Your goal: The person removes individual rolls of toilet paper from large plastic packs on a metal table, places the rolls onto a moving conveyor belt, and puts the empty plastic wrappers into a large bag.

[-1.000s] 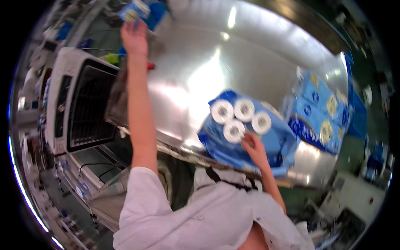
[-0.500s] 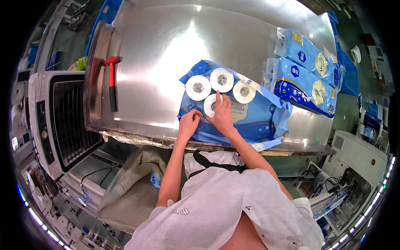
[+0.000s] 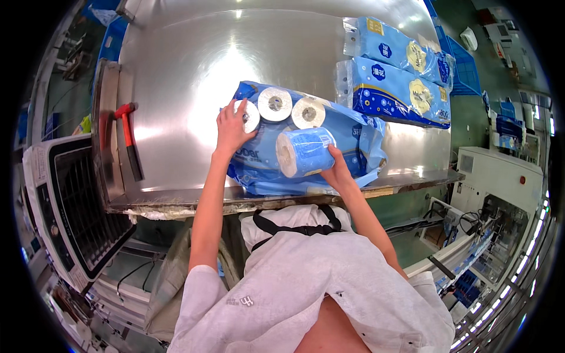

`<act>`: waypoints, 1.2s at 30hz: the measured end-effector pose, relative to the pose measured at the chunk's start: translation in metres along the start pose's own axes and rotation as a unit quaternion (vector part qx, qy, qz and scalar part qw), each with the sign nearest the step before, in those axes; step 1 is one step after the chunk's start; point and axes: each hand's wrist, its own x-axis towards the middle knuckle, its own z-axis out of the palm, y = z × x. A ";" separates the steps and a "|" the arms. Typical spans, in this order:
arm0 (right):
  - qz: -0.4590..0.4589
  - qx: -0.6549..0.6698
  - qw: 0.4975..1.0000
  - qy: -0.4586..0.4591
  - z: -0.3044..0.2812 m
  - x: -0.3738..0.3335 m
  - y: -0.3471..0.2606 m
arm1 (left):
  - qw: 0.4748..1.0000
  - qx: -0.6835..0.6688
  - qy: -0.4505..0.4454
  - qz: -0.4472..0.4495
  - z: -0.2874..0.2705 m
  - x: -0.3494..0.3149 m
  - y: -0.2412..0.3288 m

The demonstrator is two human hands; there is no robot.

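My right hand is closed around a toilet paper roll in a blue wrapper. The roll is tipped on its side, its white end facing left. My left hand grips another toilet paper roll, fingers curled over its far side and thumb on the near side. Beside that one, two more rolls stand on end, one in the middle and one to its right. All of this is on a crumpled blue printed plastic bag near the table's front edge.
Two sealed blue packs, a nearer one and a farther one, lie at the right of the metal table. A red-headed hammer rests at the left. Blue crates stand beyond the right edge, and a grey-white machine is at the left.
My right hand has lifted and tipped the nearest roll, moving slightly right. My left hand has moved left and away from me onto the leftmost roll. The whole view has shifted.
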 end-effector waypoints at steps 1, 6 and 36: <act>-0.018 -0.006 1.000 0.000 -0.002 -0.002 -0.001 | 0.999 -0.029 0.010 -0.023 0.000 -0.001 0.003; 0.046 0.163 0.985 0.018 0.009 -0.016 -0.006 | 0.842 -0.478 0.075 -0.239 0.007 -0.048 -0.012; -0.247 -0.711 0.619 0.224 -0.001 0.003 0.026 | 0.946 -0.279 0.119 -0.110 -0.002 -0.109 0.052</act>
